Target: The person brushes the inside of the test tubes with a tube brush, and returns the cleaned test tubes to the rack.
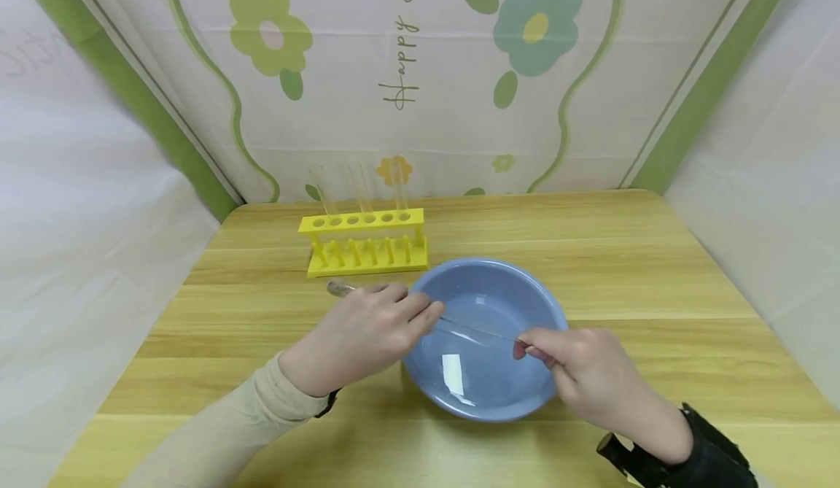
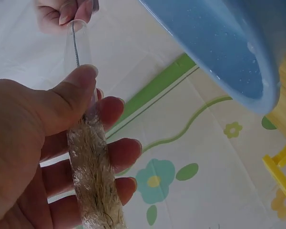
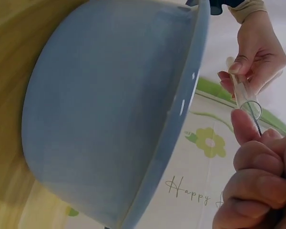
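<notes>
The left hand (image 1: 374,331) had its fingers curled round a glass tube (image 2: 85,52), thumb pressing along its side. The tube's long axis ran crosswise, its far end poking out beyond the left hand and its mouth facing the right hand (image 1: 590,371), slanting slightly toward the person. Inside, the bristles of a brush (image 2: 93,162) filled the stretch within the left hand's grasp; its thin wire (image 2: 76,45) came out of the mouth to the right hand, which pinched it between thumb and finger, the others folded.

A blue basin (image 1: 485,269) sat beneath and between both hands, with drops and glints inside; how much water it held was unclear. Beyond the left hand, a yellow rack (image 1: 367,263) held three clear tubes (image 1: 399,185) upright, seemingly empty.
</notes>
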